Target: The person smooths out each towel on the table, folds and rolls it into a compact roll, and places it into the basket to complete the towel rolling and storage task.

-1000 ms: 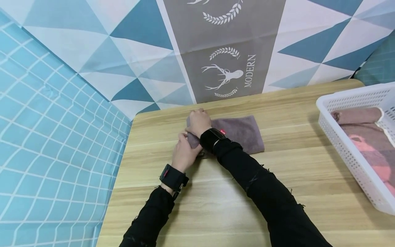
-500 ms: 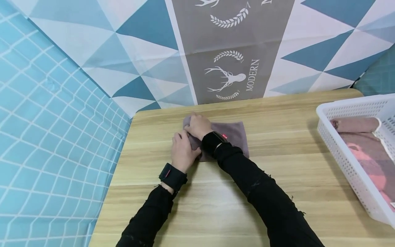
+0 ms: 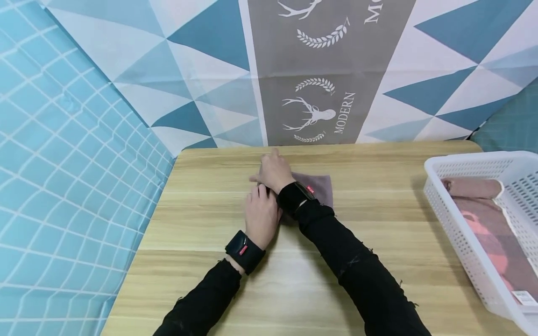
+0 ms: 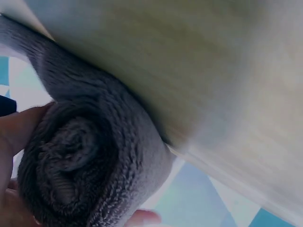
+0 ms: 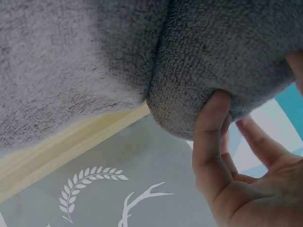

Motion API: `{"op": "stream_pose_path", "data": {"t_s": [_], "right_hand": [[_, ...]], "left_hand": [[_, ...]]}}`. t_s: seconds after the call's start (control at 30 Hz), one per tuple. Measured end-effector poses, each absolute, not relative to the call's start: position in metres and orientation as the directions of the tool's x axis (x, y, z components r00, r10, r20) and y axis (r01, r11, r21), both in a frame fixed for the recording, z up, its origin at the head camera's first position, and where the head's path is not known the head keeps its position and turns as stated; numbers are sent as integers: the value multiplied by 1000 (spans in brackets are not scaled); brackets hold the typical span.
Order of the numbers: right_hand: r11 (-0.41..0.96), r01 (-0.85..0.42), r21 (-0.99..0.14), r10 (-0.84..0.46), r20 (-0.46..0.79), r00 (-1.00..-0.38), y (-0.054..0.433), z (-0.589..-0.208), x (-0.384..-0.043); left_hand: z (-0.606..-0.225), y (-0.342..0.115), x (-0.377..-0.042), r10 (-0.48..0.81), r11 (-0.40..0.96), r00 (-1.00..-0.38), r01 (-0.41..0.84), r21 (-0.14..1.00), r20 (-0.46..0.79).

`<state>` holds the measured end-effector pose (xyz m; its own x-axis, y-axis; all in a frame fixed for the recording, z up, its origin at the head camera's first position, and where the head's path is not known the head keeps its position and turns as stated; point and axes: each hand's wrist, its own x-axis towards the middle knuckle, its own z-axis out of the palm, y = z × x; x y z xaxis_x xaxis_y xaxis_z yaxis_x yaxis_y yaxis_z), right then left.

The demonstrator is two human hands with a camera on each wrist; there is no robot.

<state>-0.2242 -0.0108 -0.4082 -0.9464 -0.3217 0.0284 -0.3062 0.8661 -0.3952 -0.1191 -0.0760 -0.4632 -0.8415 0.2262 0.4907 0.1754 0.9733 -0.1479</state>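
A grey-purple towel [image 3: 321, 186] lies on the wooden table, rolled at its left part and flat to the right. My left hand [image 3: 260, 214] holds the near end of the roll; its spiral end [image 4: 71, 156] faces the left wrist camera, thumb against its side. At the far part of the roll is my right hand [image 3: 274, 171], fingers bent against the cloth [image 5: 203, 71] in the right wrist view. Both hands hide most of the roll in the head view. A small red tag [image 3: 310, 189] shows beside the right wristband.
On the right stands a white plastic basket [image 3: 456, 233] with a rolled brown cloth [image 3: 475, 188] and a folded brown-and-pink cloth [image 3: 496, 252] in it. A patterned curtain [image 3: 311, 60] rises behind the table's far edge; blue checked fabric [image 3: 84, 186] hangs on the left.
The flat part of the towel has grown shorter as the roll takes it up, its right edge moving left. My left hand has shifted slightly right. The head view has tilted.
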Motion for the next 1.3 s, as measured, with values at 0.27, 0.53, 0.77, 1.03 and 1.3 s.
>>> {"op": "stream_pose_path", "data": {"t_s": [0.27,0.53,0.77,1.03,1.3], "right_hand": [[841,-221,-494,-285,-56,-957,-5,-409,-227],[747,-169,-643,-326,-133,-936,16,-405,-229],[711,-201,-674,-378,-126,-917,40,-411,-232],[668,-171,-724,-401,-157,-903,68,-419,-236],[662,-68,-747,-368,-244,-898,91,-420,-239]], "left_hand": [[-452,-78,-110,308,946,-815,317,-67,491],[-444,-90,-119,201,831,-866,398,389,458],[-452,-82,-118,61,844,-941,227,485,334],[-451,-69,-119,8,826,-1000,20,564,24],[-456,-54,-125,12,861,-999,27,507,33]]}}
